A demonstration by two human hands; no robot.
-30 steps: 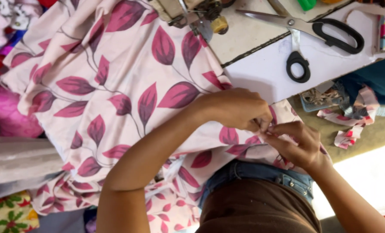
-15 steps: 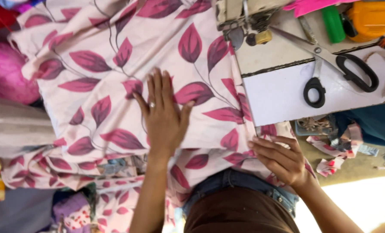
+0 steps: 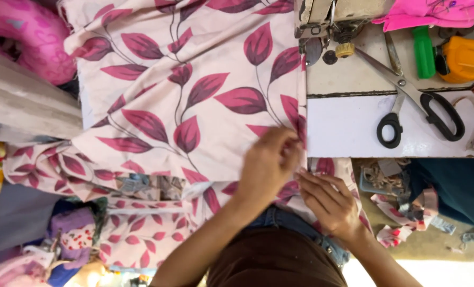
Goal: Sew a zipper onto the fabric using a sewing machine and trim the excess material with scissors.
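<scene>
The person is standing close against the near edge of the table (image 3: 348, 127), and both hands are working at the hem of a pale pink fabric (image 3: 194, 95) printed with dark magenta leaves. The right hand (image 3: 330, 204) is sitting lowest, just below the table's near edge, its fingers (image 3: 311, 183) stretched long and pressing flat on the fold of cloth that is hanging down over the person's lap. The left hand (image 3: 269, 162) is lying just above it, almost touching, its fingers curled in narrow and pinching the fabric's edge right where the cloth is meeting the white part of the table.

From there the fabric is spreading away over the left part of the table and spilling off its near-left edge in loose folds, down toward a heap of mixed cloth scraps (image 3: 72, 234).

To the right, on the bare white surface, a pair of black-handled scissors (image 3: 417, 106) is lying with its blades pointing toward the far edge. Beyond them, a sewing machine's foot (image 3: 332, 32) is standing at the far edge, touching the fabric's side. A green tube (image 3: 423, 50) and an orange object (image 3: 463, 58) are resting near the far-right corner, beside a bright pink cloth (image 3: 433, 10).
</scene>
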